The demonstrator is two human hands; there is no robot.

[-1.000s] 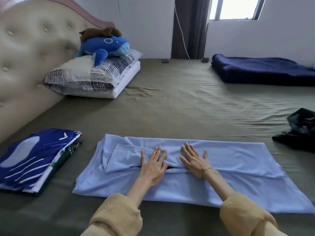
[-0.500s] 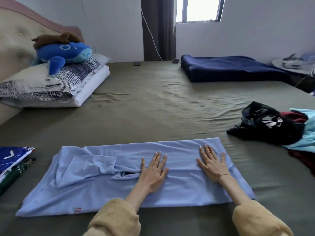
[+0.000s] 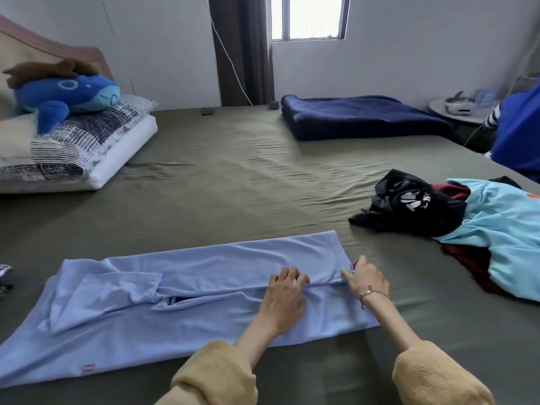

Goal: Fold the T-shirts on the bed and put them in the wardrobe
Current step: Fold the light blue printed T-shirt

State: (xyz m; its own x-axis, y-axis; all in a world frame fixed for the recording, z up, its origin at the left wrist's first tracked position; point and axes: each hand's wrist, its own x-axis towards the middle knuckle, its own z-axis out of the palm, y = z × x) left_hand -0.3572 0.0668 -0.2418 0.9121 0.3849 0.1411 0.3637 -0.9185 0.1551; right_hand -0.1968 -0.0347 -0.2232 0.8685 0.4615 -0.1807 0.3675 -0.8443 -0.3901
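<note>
Light blue T-shirt [image 3: 204, 293] lying lengthwise-folded on the bed [image 3: 233, 176] at lower centre, left hand [image 3: 285, 299] curling fingers on its middle seam, right hand [image 3: 365, 277] pinching the right end; lifting both corners evenly is keeping the next fold square.

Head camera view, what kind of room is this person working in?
Most likely a bedroom. A wide bed with an olive sheet fills the view, stacked pillows lie against a padded headboard, and a folded navy blanket sits under the window.

Light-blue T-shirt [image 3: 204, 267], olive bedsheet [image 3: 233, 176]
</note>
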